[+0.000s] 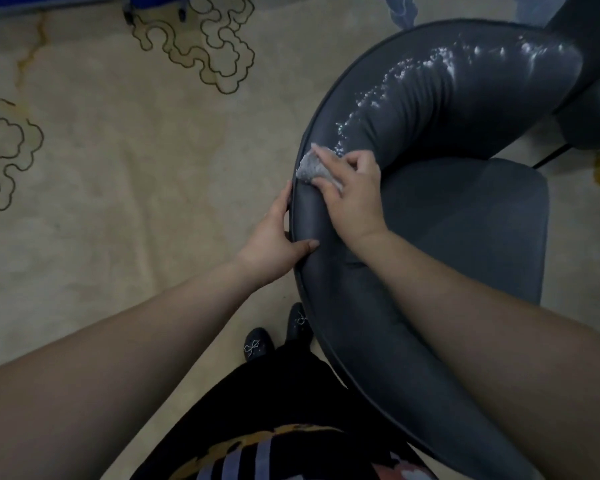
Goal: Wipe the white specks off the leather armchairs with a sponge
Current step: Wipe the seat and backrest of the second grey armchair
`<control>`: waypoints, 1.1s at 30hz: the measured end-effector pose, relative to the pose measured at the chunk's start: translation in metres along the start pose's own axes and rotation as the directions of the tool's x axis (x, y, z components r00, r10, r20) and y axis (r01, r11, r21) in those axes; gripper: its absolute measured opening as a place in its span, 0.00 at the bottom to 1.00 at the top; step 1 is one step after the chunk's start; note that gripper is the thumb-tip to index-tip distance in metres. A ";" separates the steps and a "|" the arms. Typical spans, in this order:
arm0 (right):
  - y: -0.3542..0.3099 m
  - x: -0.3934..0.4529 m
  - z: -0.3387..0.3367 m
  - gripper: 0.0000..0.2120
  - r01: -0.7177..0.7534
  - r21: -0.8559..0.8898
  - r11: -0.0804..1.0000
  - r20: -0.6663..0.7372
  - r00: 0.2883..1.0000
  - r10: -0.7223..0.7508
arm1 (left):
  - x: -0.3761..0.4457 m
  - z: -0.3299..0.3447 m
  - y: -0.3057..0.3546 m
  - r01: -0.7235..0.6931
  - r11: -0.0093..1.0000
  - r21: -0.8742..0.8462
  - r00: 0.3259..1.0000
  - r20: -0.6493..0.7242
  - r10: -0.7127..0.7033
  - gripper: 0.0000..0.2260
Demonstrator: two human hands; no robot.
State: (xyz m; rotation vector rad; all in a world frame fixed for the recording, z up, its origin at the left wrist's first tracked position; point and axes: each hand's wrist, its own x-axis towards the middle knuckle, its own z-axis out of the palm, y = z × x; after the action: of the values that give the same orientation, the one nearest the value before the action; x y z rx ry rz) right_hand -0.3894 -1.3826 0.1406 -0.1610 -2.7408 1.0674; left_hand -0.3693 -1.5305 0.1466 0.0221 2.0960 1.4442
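Down at the bottom edge there's a black garment with a striped, patterned hem [257,455], and just past it two dark shoes with little sparkly bows [257,342] planted on the beige carpet [153,168], toes right beside the chair's outer rim. Up from there, the left hand [274,242] braces the dark grey leather armchair [413,116]: fingers run along the outside of the curved backrest edge, thumb hooked over onto the padded top, so it clasps the piped rim. Just beyond it, nearly touching, the right hand [352,188] presses a pale grey sponge [312,168] onto the top of the padded roll; fingers curl over the sponge, thumb pinning its near side, and the sponge sticks out to the left of the fingertips, reaching the piping at the backrest's outer edge. So the sponge sits under and ahead of that grip, flat against the leather. Beyond the sponge, a trail of white specks [395,77] starts right at its far edge and runs up along the crest of the roll toward the top right, where the leather shines. The stretch of roll nearer than the sponge looks plain dark. To the right lies the seat cushion [471,220], and farther out the carpet shows dark squiggly outline patterns [201,43].
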 end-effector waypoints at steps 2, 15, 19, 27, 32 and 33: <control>0.002 -0.023 -0.001 0.23 0.011 -0.001 1.000 -0.015 1.000 -0.011 | 0.004 -0.001 0.002 0.009 1.000 0.018 1.000 -0.013 -0.009 0.43; 0.013 0.000 0.001 0.23 -0.017 0.050 0.999 -0.039 0.999 0.019 | 0.028 -0.009 0.016 0.003 1.000 0.016 1.000 -0.009 -0.003 0.40; 0.015 -0.045 -0.002 0.23 -0.034 0.081 0.996 -0.008 0.999 0.035 | 0.034 -0.011 0.015 -0.015 1.000 0.011 1.000 -0.022 0.015 0.35; 0.020 0.021 0.006 0.22 -0.190 0.162 0.968 -0.113 0.971 0.209 | 0.077 -0.008 0.038 0.000 0.990 -0.138 0.988 -0.151 -0.021 0.19; 0.019 -0.006 0.014 0.24 -0.321 0.245 0.915 -0.137 0.923 0.361 | 0.110 0.006 0.044 0.005 0.996 -0.086 0.966 -0.259 -0.027 0.18; 0.020 -0.005 0.014 0.24 -0.336 0.254 0.907 -0.143 0.914 0.379 | 0.111 0.009 0.041 -0.020 0.998 -0.064 0.957 -0.292 0.001 0.18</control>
State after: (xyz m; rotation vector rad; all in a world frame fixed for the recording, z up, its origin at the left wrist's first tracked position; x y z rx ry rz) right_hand -0.3872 -1.3783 0.1160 -0.7191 -2.4502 1.3650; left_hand -0.4695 -1.4693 0.1293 -0.2186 2.2806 1.6035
